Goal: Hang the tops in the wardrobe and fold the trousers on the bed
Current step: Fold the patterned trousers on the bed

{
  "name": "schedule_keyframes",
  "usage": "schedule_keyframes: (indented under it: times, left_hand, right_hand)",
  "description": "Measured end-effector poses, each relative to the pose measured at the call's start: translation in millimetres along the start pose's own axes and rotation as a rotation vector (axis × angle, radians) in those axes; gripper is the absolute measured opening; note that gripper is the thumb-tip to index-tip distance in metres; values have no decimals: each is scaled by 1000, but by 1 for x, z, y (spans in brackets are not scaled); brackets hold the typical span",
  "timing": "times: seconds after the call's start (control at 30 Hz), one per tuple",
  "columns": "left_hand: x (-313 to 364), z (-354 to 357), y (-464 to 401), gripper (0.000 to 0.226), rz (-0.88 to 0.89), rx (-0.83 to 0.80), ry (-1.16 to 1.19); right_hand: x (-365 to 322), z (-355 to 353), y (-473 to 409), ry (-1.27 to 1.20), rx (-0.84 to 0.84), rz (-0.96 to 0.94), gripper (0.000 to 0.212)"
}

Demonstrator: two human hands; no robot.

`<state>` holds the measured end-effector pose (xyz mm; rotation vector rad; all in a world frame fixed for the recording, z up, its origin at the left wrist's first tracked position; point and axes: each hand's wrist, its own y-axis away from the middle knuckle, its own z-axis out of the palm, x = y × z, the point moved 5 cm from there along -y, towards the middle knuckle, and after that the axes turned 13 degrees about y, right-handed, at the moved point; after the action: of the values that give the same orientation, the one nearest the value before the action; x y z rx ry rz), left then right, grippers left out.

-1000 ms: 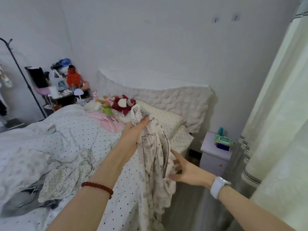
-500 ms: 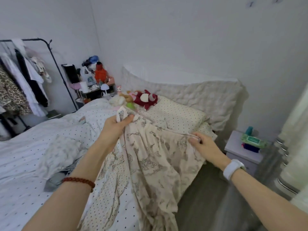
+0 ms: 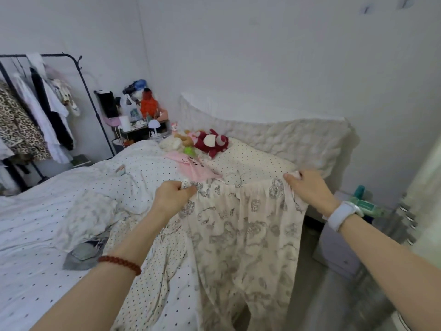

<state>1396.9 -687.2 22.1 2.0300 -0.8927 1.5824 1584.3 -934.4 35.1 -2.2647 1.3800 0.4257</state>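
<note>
Cream printed trousers (image 3: 243,237) hang spread out between my hands over the right edge of the bed (image 3: 43,235). My left hand (image 3: 173,195) grips the left end of the waistband. My right hand (image 3: 307,187) grips the right end, so the waistband is pulled straight. The legs drop down towards the floor. A pink top (image 3: 193,164) lies near the pillows. More crumpled clothes (image 3: 88,216) lie on the dotted bedding to the left, with a grey garment (image 3: 81,255) beneath them.
A black clothes rail (image 3: 35,108) with hanging garments stands at the far left. Soft toys (image 3: 210,142) sit by the headboard. A cluttered side table (image 3: 140,120) is in the far corner. A small bedside cabinet (image 3: 338,247) and curtain (image 3: 424,199) are on the right.
My hands moved apart and stretched the trousers' waistband out flat; a second ago my right hand was open beside the bunched fabric. The view turned left, showing the clothes rail.
</note>
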Motion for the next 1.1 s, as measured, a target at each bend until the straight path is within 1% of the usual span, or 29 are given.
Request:
schedule_keyframes:
  times: [0.03, 0.1, 0.17, 0.23, 0.3, 0.37, 0.43, 0.47, 0.53, 0.63, 0.67, 0.7, 0.73, 0.77, 0.8, 0.87, 0.9, 0.97, 1.0, 1.03, 1.07, 1.1]
  left_hand:
    - [-2, 8, 1, 47, -34, 9, 38]
    - [-3, 26, 4, 48, -84, 11, 171]
    - [-2, 48, 10, 45, -119, -48, 282]
    - [4, 72, 20, 37, -103, -145, 309]
    - [11, 93, 31, 26, -63, -243, 306]
    - [15, 109, 40, 31, -25, -302, 323]
    - [18, 116, 46, 33, 21, -324, 293]
    - [18, 119, 47, 30, 34, -343, 273]
    - [19, 120, 52, 21, 32, -397, 263]
    - [18, 124, 60, 14, 4, -517, 339]
    - [17, 125, 62, 20, -1, -529, 379]
    - [17, 125, 63, 32, -5, -516, 416]
    - [14, 123, 62, 43, -13, -474, 453]
    - [13, 121, 60, 47, -14, -424, 478]
    - [11, 117, 59, 44, -8, -373, 490]
    - [12, 107, 59, 25, 7, -300, 504]
    - [13, 101, 60, 20, 7, -285, 506]
    - [17, 84, 62, 19, 18, -304, 483]
    - [20, 75, 64, 19, 36, -336, 450]
    - [26, 65, 69, 22, 55, -370, 416]
    - [28, 52, 74, 25, 62, -393, 382]
    - [32, 45, 78, 28, 65, -420, 364]
  right_hand:
    - [5, 2, 2, -46, 16, 51, 35]
    - [11, 6, 8, -253, 52, 145, 40]
    - [9, 12, 17, -491, 35, 204, 40]
    - [-1, 18, 28, -636, -9, 183, 38]
    - [-13, 23, 39, -642, -47, 106, 36]
    - [-22, 25, 51, -624, -89, 9, 26]
    - [-24, 26, 59, -617, -130, -56, 15]
    - [-21, 25, 62, -615, -150, -77, 19]
    - [-16, 24, 65, -577, -205, -121, 38]
    - [-15, 25, 67, -438, -297, -227, 57]
    - [-18, 25, 69, -432, -330, -265, 61]
    - [-23, 23, 70, -434, -349, -300, 63]
    - [-28, 22, 71, -438, -352, -333, 64]
    - [-32, 20, 71, -443, -346, -361, 65]
    - [-37, 19, 71, -451, -347, -384, 65]
    - [-44, 17, 70, -503, -345, -396, 64]
    - [-44, 16, 68, -571, -325, -358, 61]
    - [-44, 14, 59, -722, -272, -253, 48]
    - [-44, 16, 54, -742, -267, -216, 39]
    - [-44, 21, 49, -722, -303, -196, 27]
    - [-49, 29, 46, -692, -395, -189, 26]
    - [-49, 36, 44, -687, -515, -179, 42]
